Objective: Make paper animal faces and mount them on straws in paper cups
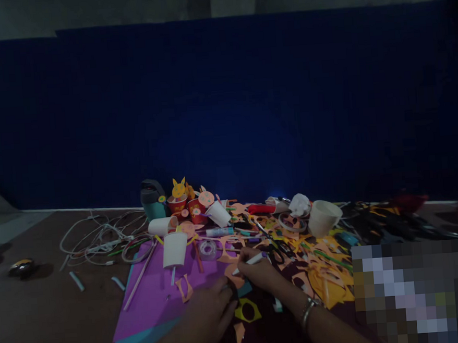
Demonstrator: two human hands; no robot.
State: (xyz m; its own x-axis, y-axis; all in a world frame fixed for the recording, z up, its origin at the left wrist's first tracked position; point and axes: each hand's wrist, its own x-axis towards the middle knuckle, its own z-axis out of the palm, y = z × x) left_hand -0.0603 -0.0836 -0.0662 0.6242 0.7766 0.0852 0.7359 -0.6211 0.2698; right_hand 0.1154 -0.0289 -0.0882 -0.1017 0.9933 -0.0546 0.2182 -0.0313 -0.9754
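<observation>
In my right hand (255,268) is a white marker (248,264) with a purple end, its tip pointing down to the left over a peach-orange paper circle (233,272). My left hand (213,306) is closed, with its curled fingers at the circle's lower left edge, gripping it; the fingertips are partly hidden. To the left, a white paper cup (175,249) with yellow strips at its sides stands on a purple sheet (151,292). An orange paper scrap with a cut-out hole (184,288) lies close to my left hand.
Behind my hands are a clear tape roll (208,250), black scissors (276,249) and red cups (196,211) with paper animal faces. Cut paper scraps (326,279) cover the right side, near a beige cup (324,218). White cables (104,237) tangle at left.
</observation>
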